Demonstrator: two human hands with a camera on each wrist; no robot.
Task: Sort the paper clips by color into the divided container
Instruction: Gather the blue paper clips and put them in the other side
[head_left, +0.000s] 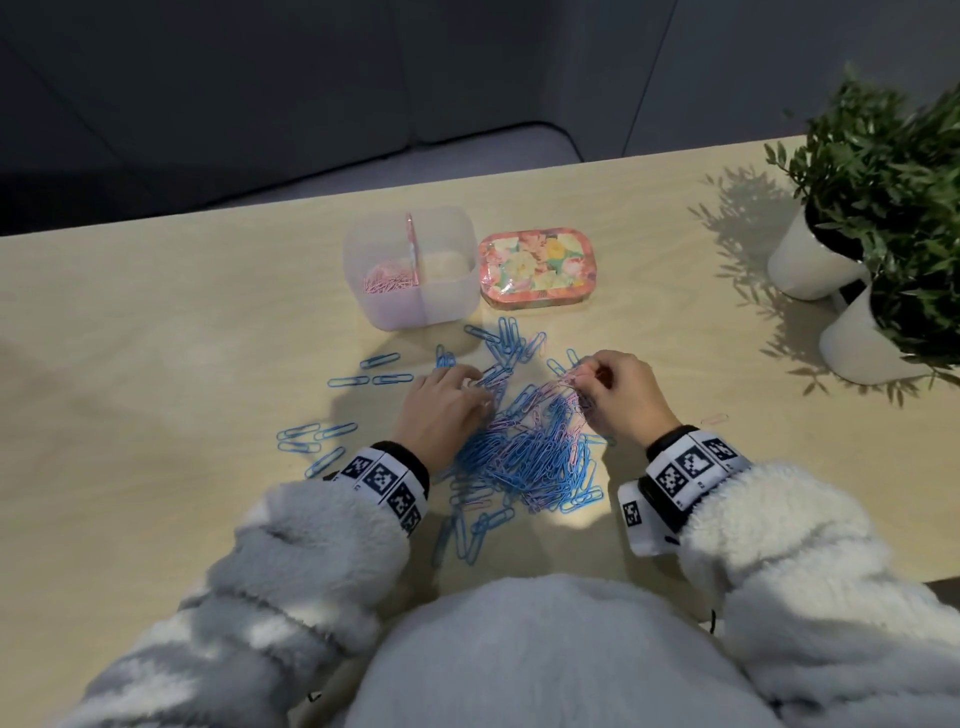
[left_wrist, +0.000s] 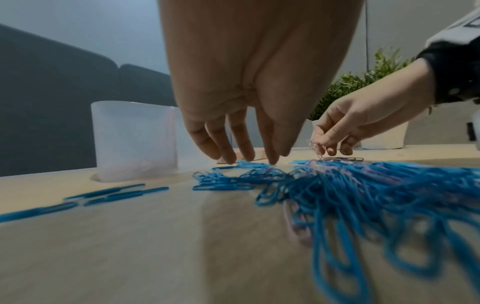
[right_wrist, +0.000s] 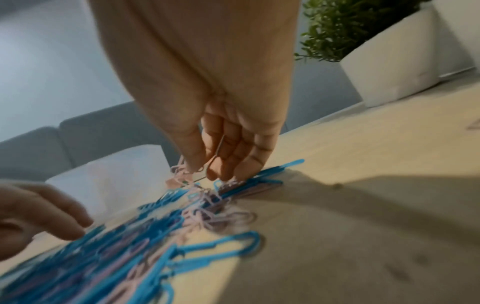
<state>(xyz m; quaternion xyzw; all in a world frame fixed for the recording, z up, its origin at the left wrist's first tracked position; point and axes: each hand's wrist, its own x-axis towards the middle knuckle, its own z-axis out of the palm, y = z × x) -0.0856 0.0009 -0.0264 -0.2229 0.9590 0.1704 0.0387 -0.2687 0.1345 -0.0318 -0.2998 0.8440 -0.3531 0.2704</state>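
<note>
Right hand (head_left: 621, 397) pinches pink clips (right_wrist: 182, 171), count unclear in blur; left hand (head_left: 441, 408) fingers straight, touching pile (head_left: 530, 452) at 10 o'clock.

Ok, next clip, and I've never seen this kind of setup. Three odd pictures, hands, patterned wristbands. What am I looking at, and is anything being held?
There is no robot here: a person works with bare hands, wearing three cameras. The top-down picture comes from the head; the two low, distorted ones come from cameras at each wrist, looking along the fingers. The checkered bands sit on those wrists.

On the wooden table lies a pile of paper clips, mostly blue with pink ones mixed in. Behind it stands a translucent divided container with pink clips already in its left compartment; the right one looks empty. Beside it lies a floral lid, and two potted plants stand at the right.

The right hand pinches a tangle of pink clips lifted from the pile. The left hand rests straight fingertips on blue clips, gripping nothing.
</note>
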